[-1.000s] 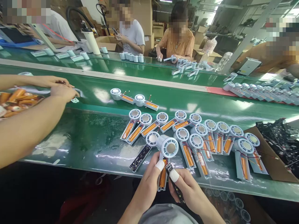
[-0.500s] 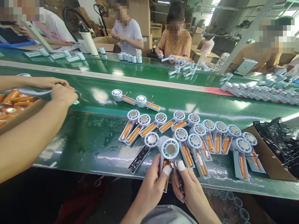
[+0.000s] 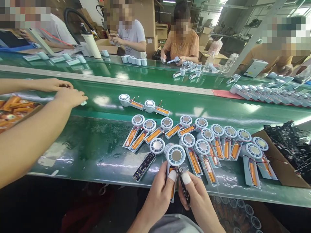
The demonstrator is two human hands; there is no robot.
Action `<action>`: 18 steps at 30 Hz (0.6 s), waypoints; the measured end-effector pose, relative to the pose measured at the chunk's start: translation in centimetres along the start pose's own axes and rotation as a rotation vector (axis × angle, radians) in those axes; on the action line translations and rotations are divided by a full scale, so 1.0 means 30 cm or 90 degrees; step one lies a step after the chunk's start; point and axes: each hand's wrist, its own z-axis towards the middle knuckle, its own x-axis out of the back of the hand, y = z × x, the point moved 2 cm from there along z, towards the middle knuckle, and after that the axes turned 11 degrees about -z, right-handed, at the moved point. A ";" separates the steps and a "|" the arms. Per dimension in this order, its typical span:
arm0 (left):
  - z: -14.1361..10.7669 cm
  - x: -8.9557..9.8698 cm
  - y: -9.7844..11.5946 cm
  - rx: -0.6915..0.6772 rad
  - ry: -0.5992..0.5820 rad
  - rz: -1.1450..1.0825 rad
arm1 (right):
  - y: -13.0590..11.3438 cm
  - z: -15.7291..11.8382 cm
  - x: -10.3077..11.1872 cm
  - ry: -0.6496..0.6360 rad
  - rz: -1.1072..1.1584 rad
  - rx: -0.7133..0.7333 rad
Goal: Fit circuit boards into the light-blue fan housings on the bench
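My left hand (image 3: pixel 159 186) is closed round the handle of a light-blue handheld fan (image 3: pixel 176 155), its round head facing up and an orange battery partly showing in the open handle. Between the thumb and fingers of my right hand (image 3: pixel 194 191) is a narrow black circuit board (image 3: pixel 184 187), tilted alongside that handle. White covers wrap both thumb tips. Where the wires meet the board is hidden by my fingers. Just left of my hands lies another fan (image 3: pixel 157 146) with a black circuit board (image 3: pixel 144 166) over its handle.
Several open-handled fans (image 3: pixel 202 147) with orange batteries lie right and behind. A carton (image 3: pixel 279 165) of black boards stands at the right. Two fans sit on the green belt (image 3: pixel 102 100). A co-worker's arms (image 3: pixel 46 113) reach in from the left, beside a box of orange batteries (image 3: pixel 17 110).
The circuit board in my right hand has come up against the fan's handle near its head. The two fans on the belt have shifted slightly right. The co-worker's hand at left has moved right.
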 end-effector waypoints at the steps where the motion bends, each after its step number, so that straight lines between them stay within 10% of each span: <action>1: 0.000 0.003 -0.008 0.008 0.038 0.013 | 0.003 -0.009 0.004 0.006 -0.027 0.030; 10: 0.034 -0.040 0.021 0.033 0.130 -0.024 | 0.036 -0.067 0.028 0.214 -0.512 0.413; 18: 0.011 -0.058 -0.002 0.062 0.080 -0.155 | 0.014 -0.034 0.018 0.214 -0.439 0.394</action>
